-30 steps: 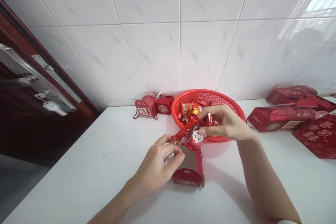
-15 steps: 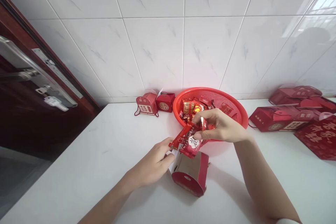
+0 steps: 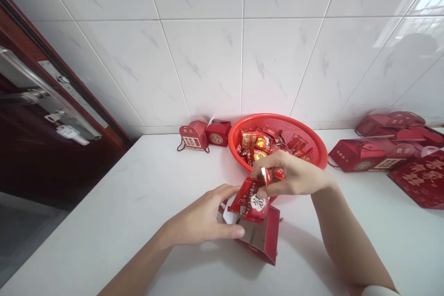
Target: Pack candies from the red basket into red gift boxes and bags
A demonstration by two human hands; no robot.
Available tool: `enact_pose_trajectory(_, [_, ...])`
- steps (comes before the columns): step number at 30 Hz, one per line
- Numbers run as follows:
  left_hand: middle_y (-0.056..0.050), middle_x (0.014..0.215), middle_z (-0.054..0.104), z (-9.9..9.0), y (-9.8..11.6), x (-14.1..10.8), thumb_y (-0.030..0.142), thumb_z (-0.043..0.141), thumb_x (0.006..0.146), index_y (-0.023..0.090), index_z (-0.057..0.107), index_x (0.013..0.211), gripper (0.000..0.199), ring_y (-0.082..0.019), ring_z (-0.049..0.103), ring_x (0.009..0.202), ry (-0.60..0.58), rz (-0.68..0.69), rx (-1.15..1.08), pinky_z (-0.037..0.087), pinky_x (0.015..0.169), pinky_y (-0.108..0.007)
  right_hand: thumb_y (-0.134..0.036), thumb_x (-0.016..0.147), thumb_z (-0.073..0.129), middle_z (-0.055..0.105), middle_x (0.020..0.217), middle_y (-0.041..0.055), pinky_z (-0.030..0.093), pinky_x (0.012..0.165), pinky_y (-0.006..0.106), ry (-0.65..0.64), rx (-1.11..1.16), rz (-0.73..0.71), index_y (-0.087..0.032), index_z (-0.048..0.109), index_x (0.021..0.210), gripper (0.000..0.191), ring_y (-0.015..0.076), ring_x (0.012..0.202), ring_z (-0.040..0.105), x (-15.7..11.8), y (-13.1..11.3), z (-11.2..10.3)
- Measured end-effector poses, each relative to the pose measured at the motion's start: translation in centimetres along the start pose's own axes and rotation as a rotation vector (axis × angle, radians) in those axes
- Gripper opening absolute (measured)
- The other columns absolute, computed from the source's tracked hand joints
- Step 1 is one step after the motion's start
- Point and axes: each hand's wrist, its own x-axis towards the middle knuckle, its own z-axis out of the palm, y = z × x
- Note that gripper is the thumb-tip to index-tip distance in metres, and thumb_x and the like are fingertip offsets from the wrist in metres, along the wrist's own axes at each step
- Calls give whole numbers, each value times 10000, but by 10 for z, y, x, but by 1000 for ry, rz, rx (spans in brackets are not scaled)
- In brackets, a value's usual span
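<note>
My right hand (image 3: pixel 289 175) pinches a red foil-wrapped sweet (image 3: pixel 266 175) and the top of a red "Sweet Sugar" candy packet (image 3: pixel 251 201). The packet's lower end sits at the mouth of a red and kraft-brown folding gift box (image 3: pixel 265 240). My left hand (image 3: pixel 203 219) grips that box at its open side, thumb across the front. Fingers and packet hide much of the opening, so its contents cannot be seen. Behind my right hand lies a red plastic mesh basket (image 3: pixel 277 119) holding several wrapped sweets (image 3: pixel 258 143).
Two small red gift boxes (image 3: pixel 194 136) (image 3: pixel 218 132) stand by the tiled wall. Flat red boxes (image 3: pixel 367 155) and a printed red bag (image 3: pixel 421 178) lie at right on the white counter (image 3: pixel 104 194). A dark red door with a metal handle (image 3: pixel 34 97) stands at left.
My left hand has closed around the box and tilted it up. The packet has moved down to the box's mouth, and my right hand has shifted lower and closer to the box.
</note>
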Motion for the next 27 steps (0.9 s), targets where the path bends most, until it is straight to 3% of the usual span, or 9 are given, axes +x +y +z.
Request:
enact_pose_trajectory(5, [-66, 1405, 588, 3, 0, 0, 399, 773, 802, 295, 589, 1375, 611, -271, 616, 1172, 21, -48, 46, 525, 989, -388, -183, 836, 726, 686, 746, 5, 438, 599, 234, -112, -98, 21, -132, 712, 884, 71, 116, 658, 585, -3, -2, 1])
enact_pose_trajectory(11, [-67, 1427, 565, 9, 4, -4, 411, 795, 778, 302, 588, 1368, 635, -297, 598, 1224, 52, -42, 110, 542, 974, -378, -101, 846, 658, 709, 757, 11, 396, 587, 233, -107, -308, 84, -133, 734, 967, 146, 108, 624, 567, -19, -14, -5])
enact_pose_trajectory(15, [-44, 1421, 550, 15, 12, -5, 430, 782, 781, 311, 648, 1248, 501, -289, 620, 1208, 14, -21, 117, 555, 958, -360, -71, 830, 656, 709, 769, 17, 374, 595, 237, -177, -371, 117, -135, 727, 922, 133, 113, 640, 567, -19, -17, -5])
enact_pose_trajectory(20, [-41, 1612, 364, 24, 14, -6, 478, 794, 734, 268, 709, 1015, 361, -374, 546, 1326, -8, -132, 277, 533, 1015, -446, -50, 785, 663, 617, 691, -18, 284, 555, 243, -318, -526, 228, -158, 701, 906, 167, 111, 612, 489, -8, -16, 6])
enact_pose_trajectory(24, [-81, 1648, 340, 31, 11, -5, 558, 760, 750, 268, 683, 1243, 576, -416, 361, 1480, -34, -126, 339, 443, 1132, -502, -40, 771, 616, 508, 593, -35, 214, 528, 271, -329, -693, 261, -157, 665, 816, 135, 106, 543, 370, -8, -24, 16])
enact_pose_trajectory(27, [-106, 1652, 340, 34, 11, -4, 582, 763, 739, 257, 586, 1413, 770, -424, 324, 1499, -48, -137, 326, 396, 1173, -527, 2, 754, 577, 595, 657, -13, 228, 542, 275, -315, -686, 206, -163, 691, 865, 230, 109, 566, 410, -15, -31, 21])
